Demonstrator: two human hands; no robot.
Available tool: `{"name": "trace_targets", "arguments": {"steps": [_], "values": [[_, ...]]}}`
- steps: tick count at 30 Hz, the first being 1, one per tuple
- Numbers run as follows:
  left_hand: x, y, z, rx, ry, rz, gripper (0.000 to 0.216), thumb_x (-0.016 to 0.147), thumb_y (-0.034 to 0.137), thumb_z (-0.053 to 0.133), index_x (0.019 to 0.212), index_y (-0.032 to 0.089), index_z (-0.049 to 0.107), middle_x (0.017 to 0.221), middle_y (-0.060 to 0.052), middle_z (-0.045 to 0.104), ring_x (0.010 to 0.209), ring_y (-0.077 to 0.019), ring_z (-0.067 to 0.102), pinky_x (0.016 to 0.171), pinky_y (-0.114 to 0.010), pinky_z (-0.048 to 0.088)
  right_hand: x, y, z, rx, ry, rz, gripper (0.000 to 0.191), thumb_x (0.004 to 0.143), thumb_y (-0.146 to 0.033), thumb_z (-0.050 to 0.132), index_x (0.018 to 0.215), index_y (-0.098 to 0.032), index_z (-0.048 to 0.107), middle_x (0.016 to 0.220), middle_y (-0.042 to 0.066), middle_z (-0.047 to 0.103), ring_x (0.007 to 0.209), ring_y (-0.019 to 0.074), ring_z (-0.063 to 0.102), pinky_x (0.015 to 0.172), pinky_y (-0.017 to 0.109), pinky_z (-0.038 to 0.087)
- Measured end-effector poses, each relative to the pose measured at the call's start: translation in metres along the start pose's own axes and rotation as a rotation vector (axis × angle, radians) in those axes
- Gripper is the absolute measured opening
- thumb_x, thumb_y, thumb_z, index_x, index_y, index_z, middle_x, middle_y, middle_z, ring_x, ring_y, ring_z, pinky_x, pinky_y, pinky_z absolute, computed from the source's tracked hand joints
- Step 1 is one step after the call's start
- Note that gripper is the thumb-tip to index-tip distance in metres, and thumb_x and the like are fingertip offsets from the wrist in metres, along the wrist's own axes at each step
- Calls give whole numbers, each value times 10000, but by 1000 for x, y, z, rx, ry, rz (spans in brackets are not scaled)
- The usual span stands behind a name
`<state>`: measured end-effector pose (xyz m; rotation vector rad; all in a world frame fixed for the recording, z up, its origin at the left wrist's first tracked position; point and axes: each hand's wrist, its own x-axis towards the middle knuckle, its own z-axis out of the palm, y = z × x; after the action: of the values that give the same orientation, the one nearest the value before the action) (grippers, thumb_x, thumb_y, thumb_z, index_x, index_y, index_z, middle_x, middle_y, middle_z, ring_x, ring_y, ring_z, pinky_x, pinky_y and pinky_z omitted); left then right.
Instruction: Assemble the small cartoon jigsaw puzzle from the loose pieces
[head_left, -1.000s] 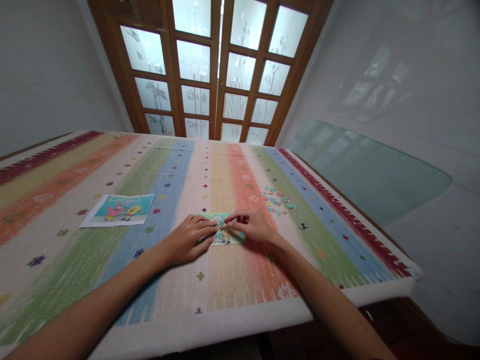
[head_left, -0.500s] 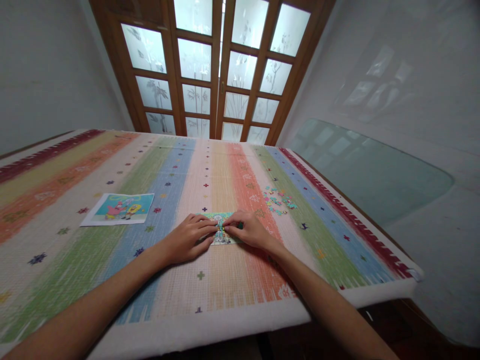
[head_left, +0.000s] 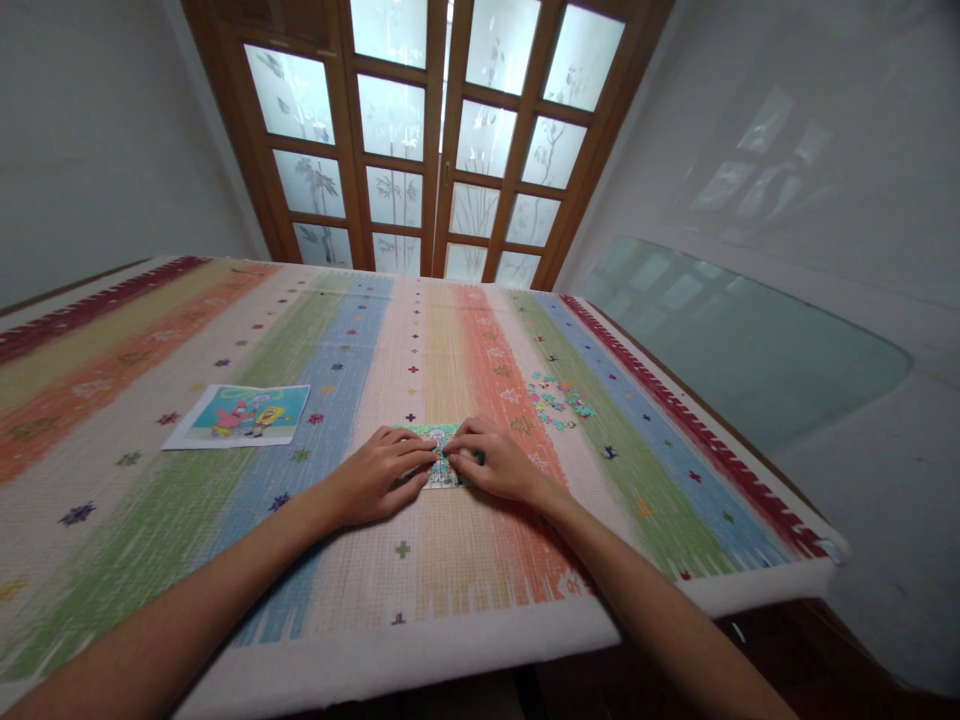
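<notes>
I saw puzzle [head_left: 442,478] on desk [head_left: 450,565], between hands. Left hand [head_left: 386,475] lay flat over it, fingers outstretched, grasping nothing; right hand [head_left: 499,462] had fingers bunched at its middle, couldn't tell if pinching anything. Risk, I judged: uneven sideways pressure skewing it. Long axis apparently ran left-right; picture's top unclear.

Looks like a home, judging by the colourful striped cloth [head_left: 457,560] beneath the hands [head_left: 384,475] and, beyond them, wood-framed frosted-glass doors [head_left: 433,190].
</notes>
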<state>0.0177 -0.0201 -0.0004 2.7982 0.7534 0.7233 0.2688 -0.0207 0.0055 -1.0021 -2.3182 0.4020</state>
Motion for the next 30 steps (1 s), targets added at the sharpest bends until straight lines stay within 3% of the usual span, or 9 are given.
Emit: {"name": "trace_targets", "arguments": {"steps": [11,30], "values": [[0,1,0,-6,-3,-2,311,1015,257,528,1285,234,682,1332,-86,699,1172,-284,624,1000,-478,451,-1,-2,0,-111,-25,-150,225,923,-111,615,1026,-182,803,949,99,706,903,220,591,821,349,493],[0,-1,0,-22,11,21,317,1015,257,521,1280,237,693,1315,-90,708,1159,-278,633,1003,-469,458,-1,-1,-3,-151,-88,-140,258,946,-131,601,1089,-219,796,976,96,702,933,229,586,835,357,484]]}}
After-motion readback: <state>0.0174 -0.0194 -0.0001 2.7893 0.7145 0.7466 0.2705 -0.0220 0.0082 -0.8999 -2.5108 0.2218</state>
